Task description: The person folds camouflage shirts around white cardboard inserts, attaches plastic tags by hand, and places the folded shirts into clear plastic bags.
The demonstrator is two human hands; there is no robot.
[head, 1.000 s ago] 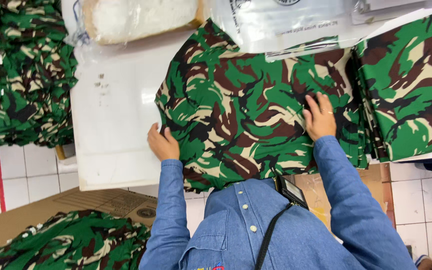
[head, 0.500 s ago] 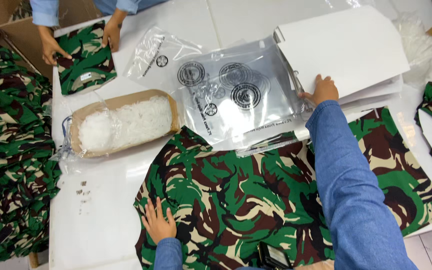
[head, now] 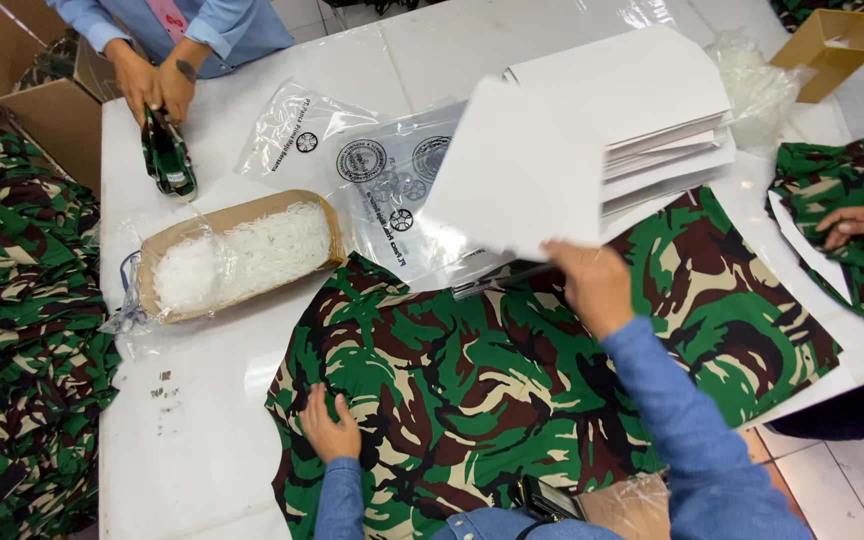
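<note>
A green, brown and cream camouflage garment lies spread flat on the white table in front of me. My left hand rests flat on its lower left part, fingers apart. My right hand holds a white cardboard sheet lifted above the garment's upper edge. The sheet comes from a stack of white cardboard sheets behind it.
Clear printed plastic bags and a cardboard tray of white plastic pieces lie beyond the garment. Another person's hands hold a folded camouflage piece at the far left. A third person's hand works on the right. Camouflage piles fill the left side.
My right hand has lifted one white sheet off the stack and drawn it toward the garment. My view has dropped back a little; my left hand stays on the cloth.
</note>
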